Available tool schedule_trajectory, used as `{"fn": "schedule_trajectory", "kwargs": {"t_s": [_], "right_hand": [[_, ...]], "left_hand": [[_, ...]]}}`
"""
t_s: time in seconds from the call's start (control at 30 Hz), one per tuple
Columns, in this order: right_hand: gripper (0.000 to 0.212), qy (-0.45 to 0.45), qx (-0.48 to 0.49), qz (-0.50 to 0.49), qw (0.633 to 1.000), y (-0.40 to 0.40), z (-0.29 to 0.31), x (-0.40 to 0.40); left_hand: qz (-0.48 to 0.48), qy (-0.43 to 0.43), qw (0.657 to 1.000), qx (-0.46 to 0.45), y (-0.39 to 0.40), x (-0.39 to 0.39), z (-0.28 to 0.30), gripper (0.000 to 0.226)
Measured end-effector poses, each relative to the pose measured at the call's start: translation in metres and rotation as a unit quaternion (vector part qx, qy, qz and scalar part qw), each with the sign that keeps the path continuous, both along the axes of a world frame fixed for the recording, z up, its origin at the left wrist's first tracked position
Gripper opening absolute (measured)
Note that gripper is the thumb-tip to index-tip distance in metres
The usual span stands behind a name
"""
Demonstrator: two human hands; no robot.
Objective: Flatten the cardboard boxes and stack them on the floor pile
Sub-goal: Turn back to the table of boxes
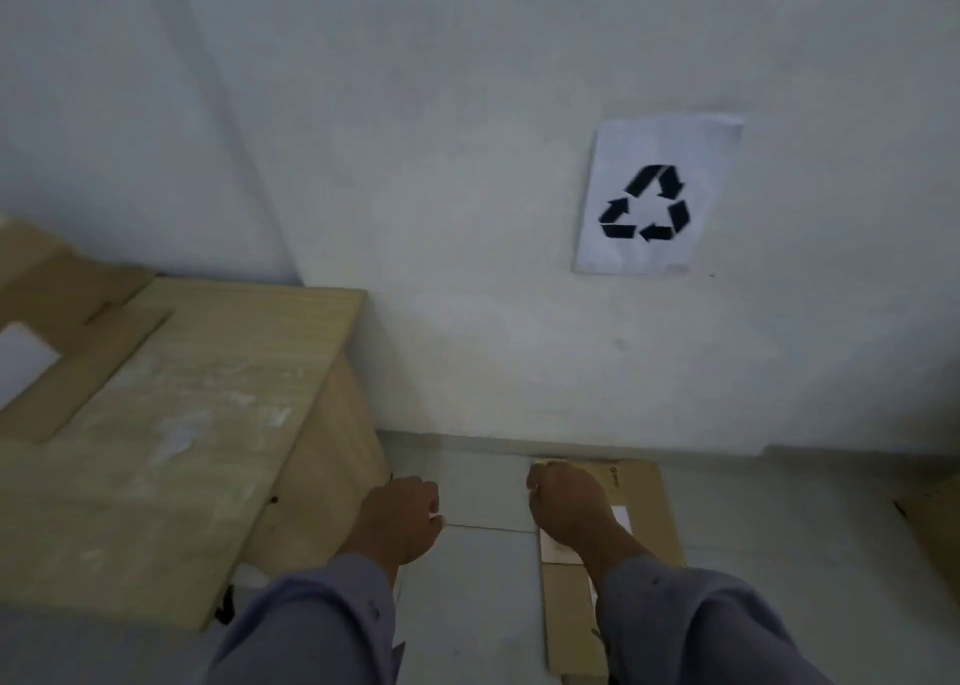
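- Both hands reach down toward the floor with fingers curled under: the left hand [402,515] is fisted over bare tile and holds nothing that shows, while the right hand [566,507] sits over the flattened cardboard [644,507]; whether its fingers grip the sheet's far edge cannot be told.
- That flattened cardboard lies flat on the floor against the wall base, running from under the right hand toward 6 o'clock; a white label [621,518] shows at 3 o'clock of the wrist.
- Grey sleeves [322,627] cover both forearms and hide the near part of the sheet.
- More cardboard is cut off at the frame edges: a flap with a window cut-out [62,320] at 9 o'clock, lying on the wooden table [218,398], and a corner [935,523] at 3 o'clock.
- Pale tile floor [483,580] meets a white wall [415,164]; a paper recycling sign [654,195] hangs at 1 o'clock. Light is dim and detail soft.
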State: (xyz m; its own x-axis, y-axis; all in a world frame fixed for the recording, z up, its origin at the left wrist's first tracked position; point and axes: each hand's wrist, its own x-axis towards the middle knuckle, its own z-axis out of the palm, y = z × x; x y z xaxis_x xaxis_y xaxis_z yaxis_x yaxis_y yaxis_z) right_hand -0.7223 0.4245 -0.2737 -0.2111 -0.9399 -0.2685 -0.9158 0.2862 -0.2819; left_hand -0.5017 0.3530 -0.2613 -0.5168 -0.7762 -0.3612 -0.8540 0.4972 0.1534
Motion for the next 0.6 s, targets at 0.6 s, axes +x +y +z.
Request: {"fn": "schedule_trajectory", "kwargs": {"t_s": [0.6], "right_hand": [[0.031,-0.024,-0.069,0.16,0.984,-0.173,0.069,0.26]], "left_hand": [[0.157,-0.015,0.982,-0.101,-0.103,0.264,0.079,0.034]]}}
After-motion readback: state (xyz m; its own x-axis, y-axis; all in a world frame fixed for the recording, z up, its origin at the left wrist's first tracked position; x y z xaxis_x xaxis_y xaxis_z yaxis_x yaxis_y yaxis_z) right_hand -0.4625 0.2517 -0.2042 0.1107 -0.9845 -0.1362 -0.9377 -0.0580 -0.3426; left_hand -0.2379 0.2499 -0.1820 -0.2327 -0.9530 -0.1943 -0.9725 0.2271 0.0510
